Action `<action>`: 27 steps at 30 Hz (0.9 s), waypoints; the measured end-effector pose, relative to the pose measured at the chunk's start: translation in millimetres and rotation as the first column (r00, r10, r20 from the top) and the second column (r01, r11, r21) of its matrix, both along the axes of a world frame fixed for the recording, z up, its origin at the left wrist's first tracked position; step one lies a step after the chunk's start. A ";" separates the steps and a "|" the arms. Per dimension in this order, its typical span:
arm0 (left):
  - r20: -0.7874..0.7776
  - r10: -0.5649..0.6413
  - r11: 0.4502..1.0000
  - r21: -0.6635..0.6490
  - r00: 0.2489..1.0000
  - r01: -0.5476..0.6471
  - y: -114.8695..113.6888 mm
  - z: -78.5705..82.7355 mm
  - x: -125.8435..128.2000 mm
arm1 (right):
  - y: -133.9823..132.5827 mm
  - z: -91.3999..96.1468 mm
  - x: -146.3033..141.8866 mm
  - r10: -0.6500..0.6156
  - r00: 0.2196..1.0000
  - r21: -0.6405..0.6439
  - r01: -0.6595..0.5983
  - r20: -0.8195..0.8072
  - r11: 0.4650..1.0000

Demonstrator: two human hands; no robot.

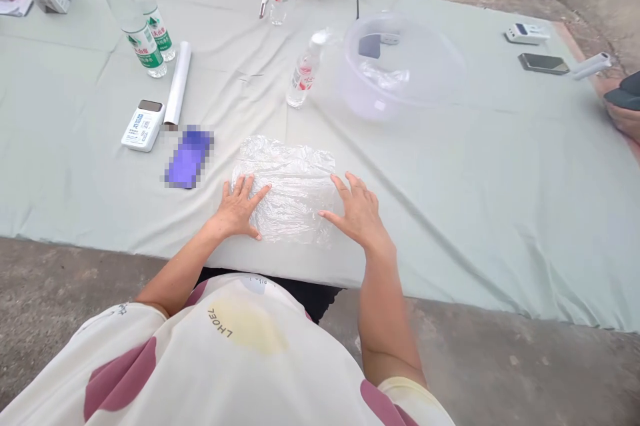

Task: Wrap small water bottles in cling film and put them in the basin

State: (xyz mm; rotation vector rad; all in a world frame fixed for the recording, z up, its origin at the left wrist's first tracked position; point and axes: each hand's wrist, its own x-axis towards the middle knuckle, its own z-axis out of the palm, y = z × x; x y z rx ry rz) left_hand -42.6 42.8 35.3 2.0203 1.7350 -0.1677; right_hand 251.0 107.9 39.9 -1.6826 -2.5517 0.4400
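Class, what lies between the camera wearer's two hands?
Crinkled clear plastic, spread on the cloth, lies between the left hand and right hand; the head view shows it.

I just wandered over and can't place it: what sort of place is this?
Probably a yard or similar outdoor spot, though I can't be sure. The ground is bare and rough, a creased, pale tablecloth is spread over it all, and green-capped bottles stand on top.
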 end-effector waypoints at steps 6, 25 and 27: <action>0.102 0.022 1.000 0.001 0.995 -0.022 4.1 11.9 -2.8 | -17.3 -17.4 -73.7 0.286 0.958 -0.065 -0.286 -0.018 0.956; -0.058 -0.020 0.999 -0.041 0.998 0.017 8.6 -7.3 -29.5 | -9.1 -35.2 -68.7 0.298 0.954 -0.094 -0.300 -0.034 0.949; -0.059 -0.021 0.999 -0.045 0.998 0.018 8.8 -6.1 -29.6 | -8.8 -35.9 -68.1 0.297 0.954 -0.087 -0.299 -0.042 0.950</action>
